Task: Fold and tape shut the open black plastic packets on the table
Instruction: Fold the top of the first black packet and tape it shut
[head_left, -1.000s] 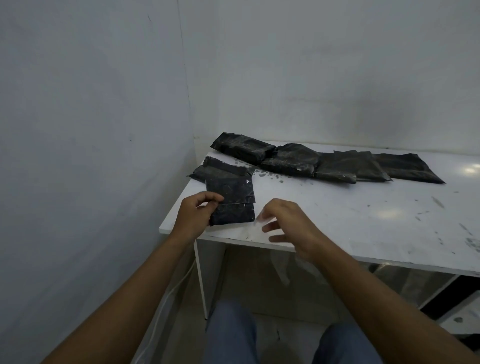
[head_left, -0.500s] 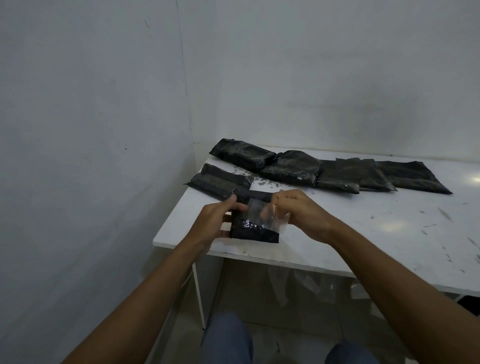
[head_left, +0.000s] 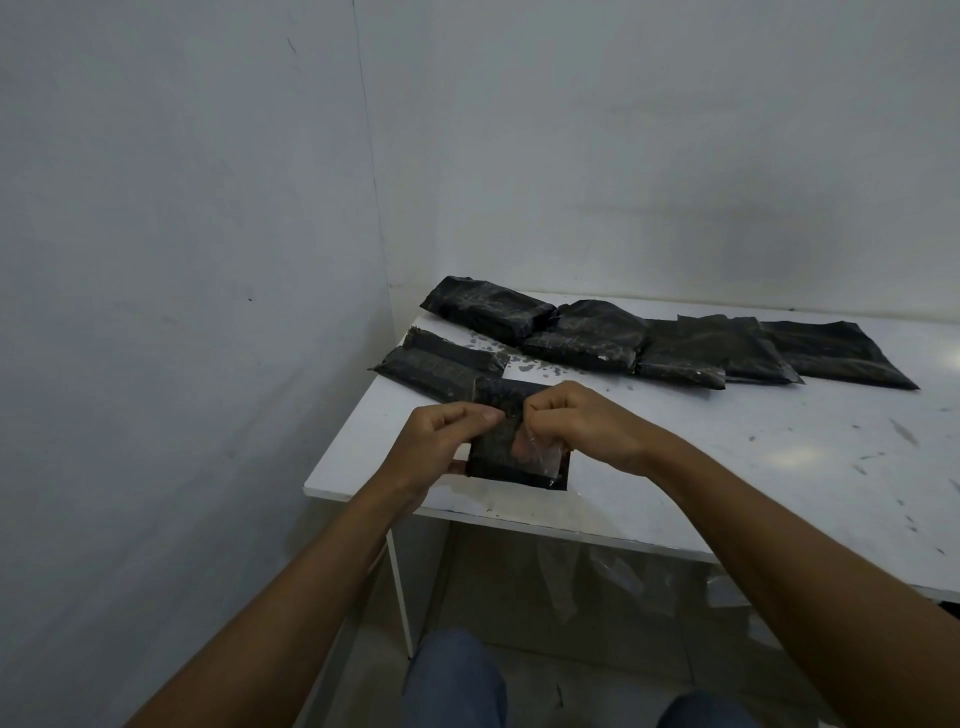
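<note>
Black plastic packet (head_left: 498, 457) is being held over the near left corner of the desk (head_left: 727, 467). Its lower edge is sitting close to the desk's front edge; whether it is touching the top I cannot tell.

The left hand (head_left: 441, 441) is pinching the packet's left side, thumb on top and fingers curled under. The right hand (head_left: 587, 426) is curling its fingers and pinching a piece of clear tape (head_left: 540, 457) against the packet's upper right part. The tape is lying crinkled across the packet's front.

The desk is white and is showing dark scuffs and smears, with glare spots glowing on its right side. It is standing in a room corner, its left edge running near the left wall (head_left: 182, 260) and its far edge meeting the back wall (head_left: 675, 156); both walls are pale and marked. A white leg (head_left: 400, 587) is holding up the near left corner. Clear plastic sheeting (head_left: 613, 571) is hanging in the shadow beneath. The person's knees (head_left: 457, 680) are showing in blue trousers.

A row of black packets (head_left: 592, 332) is lying overlapped along the far side. Two flatter packets (head_left: 436, 364) are lying near the left edge, just behind the hands. Dark flecks (head_left: 524, 358) are scattered between the two groups. All the packets are opaque, so their contents are not showing.
</note>
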